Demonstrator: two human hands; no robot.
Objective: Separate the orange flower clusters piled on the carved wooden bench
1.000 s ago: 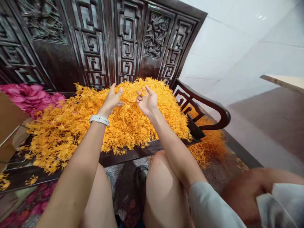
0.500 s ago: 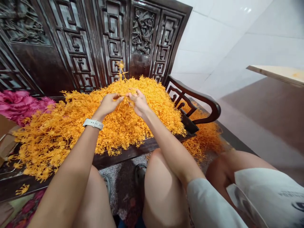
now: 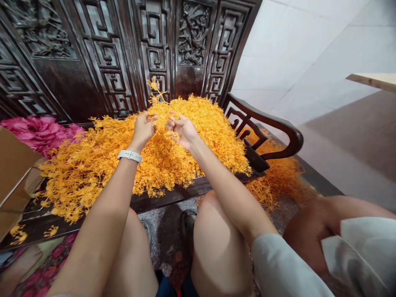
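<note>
Right hand [image 3: 185, 131]: palm turned up, fingers curled; grip looks pinched on yellow stalks, one flower head hanging below it.
Left hand [image 3: 143, 131]: thumb and fingers bent toward the same stalks; cannot tell if that grip presses on them.
Yellow sprig [image 3: 154, 85]: between the hands, over the rear half of the tabletop [image 3: 173, 199]; head tilts up and left. Probably kept high so the branches don't snag.
Yellow pile [image 3: 163, 171]: covers most of the tabletop, back edge to front edge. Likely heaped there for short reach.
Backrest [image 3: 58, 82]: dark glossy wood, carved and pierced; seems to stop the pile sliding off the back edge.
Armrest [image 3: 276, 120]: curved wood, closes the right end.
Sprig build: thin branching stalks, spidery heads; looks like moulded plastic.
Pink flowers [image 3: 43, 131]: ruffled, fabric-like, back left.
Cardboard box [image 3: 15, 169]: left end, flat brown walls.
Loose sprigs [image 3: 51, 231]: front-left edge.
Floor heap [image 3: 269, 185]: more yellow, beyond the right end.
</note>
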